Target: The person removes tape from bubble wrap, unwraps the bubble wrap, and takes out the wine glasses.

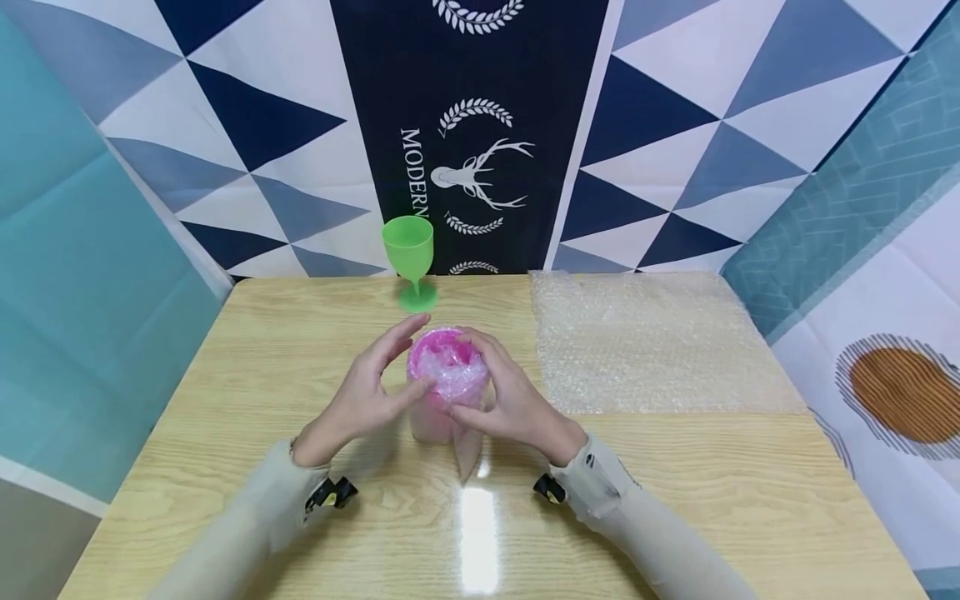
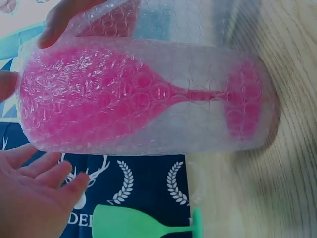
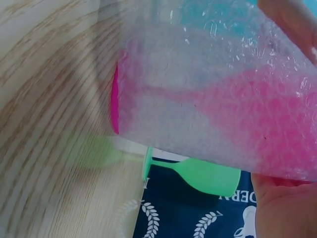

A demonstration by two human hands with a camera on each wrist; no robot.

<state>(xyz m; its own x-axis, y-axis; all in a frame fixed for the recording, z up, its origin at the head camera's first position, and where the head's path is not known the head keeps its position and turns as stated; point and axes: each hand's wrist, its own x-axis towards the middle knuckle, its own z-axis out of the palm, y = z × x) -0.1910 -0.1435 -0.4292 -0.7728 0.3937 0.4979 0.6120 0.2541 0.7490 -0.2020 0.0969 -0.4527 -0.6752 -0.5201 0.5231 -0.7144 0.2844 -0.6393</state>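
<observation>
A pink goblet (image 2: 104, 94) stands upright on the table, wrapped in a sleeve of clear bubble wrap (image 2: 198, 129). Crumpled wrap fills its mouth in the head view, and a loose flap hangs on the near side. My right hand (image 1: 517, 407) grips the wrapped top, its fingers at the rim and its thumb at the near side. On the other side my left hand (image 1: 367, 396) is spread around the top, thumb at the rim. In the left wrist view, the left fingers (image 2: 44, 176) stand apart from the wrap.
Behind the wrapped goblet stands a green goblet (image 1: 409, 250), unwrapped, near the table's back edge. A flat sheet of bubble wrap (image 1: 660, 346) lies at the back right of the wooden table (image 1: 247, 375). Patterned cloth (image 1: 285, 125) hangs behind the table.
</observation>
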